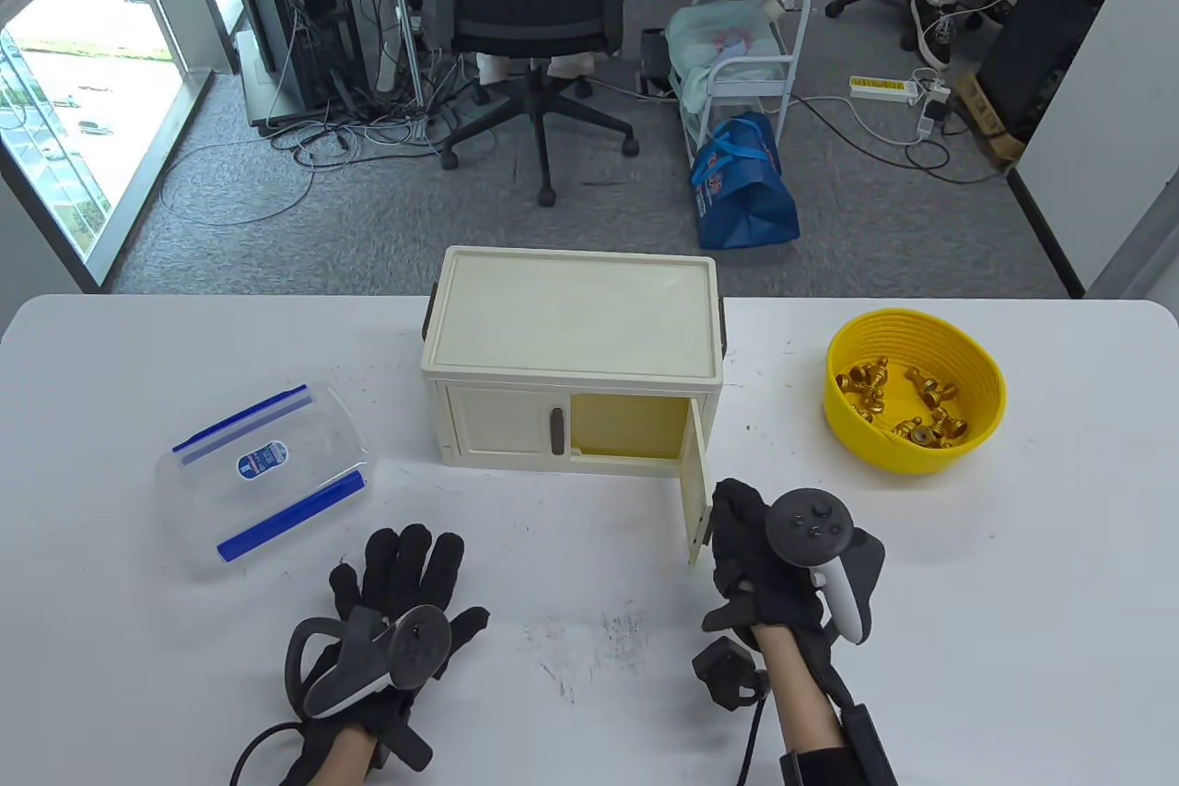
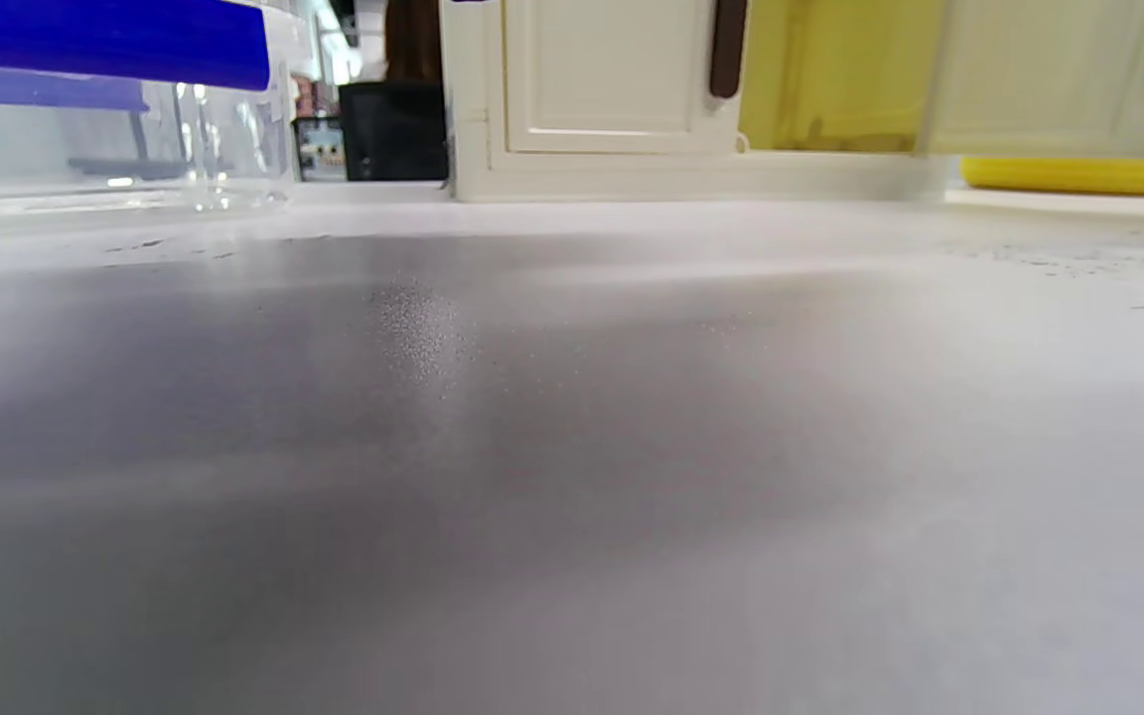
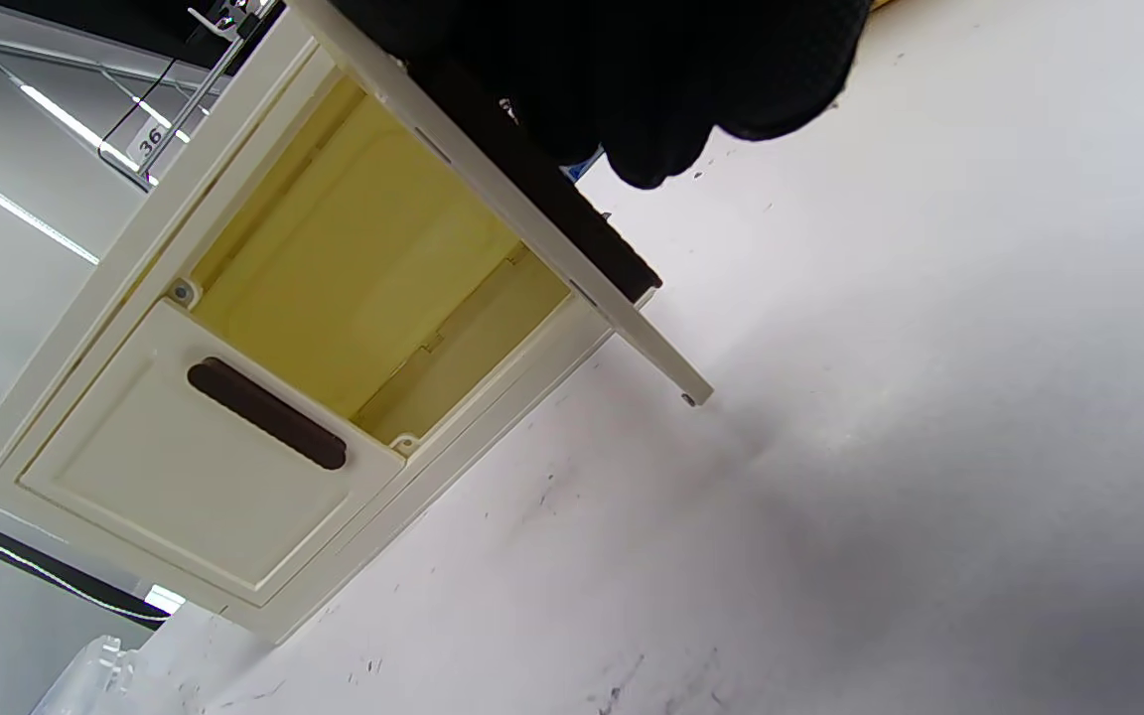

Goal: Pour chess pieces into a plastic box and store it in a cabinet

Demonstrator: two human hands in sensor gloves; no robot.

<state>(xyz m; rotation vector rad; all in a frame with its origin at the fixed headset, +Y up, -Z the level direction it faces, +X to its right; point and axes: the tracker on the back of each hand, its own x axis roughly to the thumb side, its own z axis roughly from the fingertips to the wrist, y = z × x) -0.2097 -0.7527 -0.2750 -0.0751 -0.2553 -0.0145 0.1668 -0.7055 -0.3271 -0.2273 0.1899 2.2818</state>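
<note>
A cream cabinet [image 1: 571,334] stands mid-table with its right door [image 1: 697,477] swung open toward me, showing an empty yellow inside. My right hand [image 1: 734,528] grips the free edge of that door; in the right wrist view its fingers [image 3: 651,99] wrap the door's dark handle [image 3: 602,248]. A clear plastic box [image 1: 267,477] with a blue-striped lid lies at the left, closed. A yellow bowl [image 1: 981,431] at the right holds several gold chess pieces [image 1: 907,413]. My left hand [image 1: 405,569] lies flat on the table, fingers spread, empty.
The cabinet's left door [image 3: 185,477] is closed. In the left wrist view the plastic box [image 2: 115,119] is at the upper left, the cabinet [image 2: 612,89] ahead and the bowl [image 2: 1078,174] behind the open door [image 2: 1059,79]. The white table [image 1: 589,639] carries scuff marks.
</note>
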